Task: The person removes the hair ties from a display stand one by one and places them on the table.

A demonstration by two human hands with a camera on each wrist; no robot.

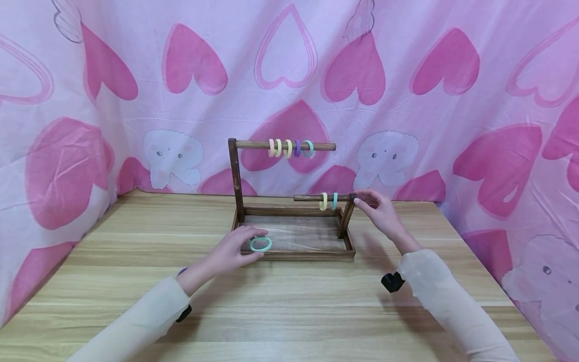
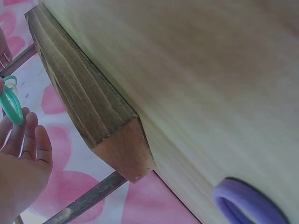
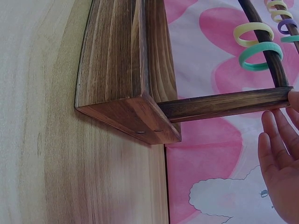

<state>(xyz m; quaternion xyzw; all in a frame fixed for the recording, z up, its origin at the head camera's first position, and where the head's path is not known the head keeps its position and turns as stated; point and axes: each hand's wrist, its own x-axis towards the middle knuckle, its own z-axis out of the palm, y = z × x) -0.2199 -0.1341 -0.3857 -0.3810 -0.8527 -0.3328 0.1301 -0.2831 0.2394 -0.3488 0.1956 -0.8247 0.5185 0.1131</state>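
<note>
A mint-green ring [image 1: 261, 250] sits between the thumb and fingers of my left hand [image 1: 232, 249], above the front left of a brown wooden rack [image 1: 307, 256]. In the left wrist view the same green ring [image 2: 17, 116] is partly cut off by the frame edge. My right hand [image 1: 382, 213] holds the top of the rack's short right post [image 1: 346, 219], thumb on the near side. On the lower bar [image 1: 307, 198] hang a yellow ring [image 3: 240, 32] and a green ring [image 3: 254, 66]. The upper bar [image 1: 253, 145] carries several rings: pale yellow ones, a purple one [image 1: 297, 148] and a green one.
A purple ring [image 2: 233, 191] lies on the wooden table [image 1: 289, 311], mostly hidden behind my left wrist in the head view. Behind the table hangs a pink cloth [image 1: 289, 115] with hearts. Both bars have a free end, the upper at right, the lower at left.
</note>
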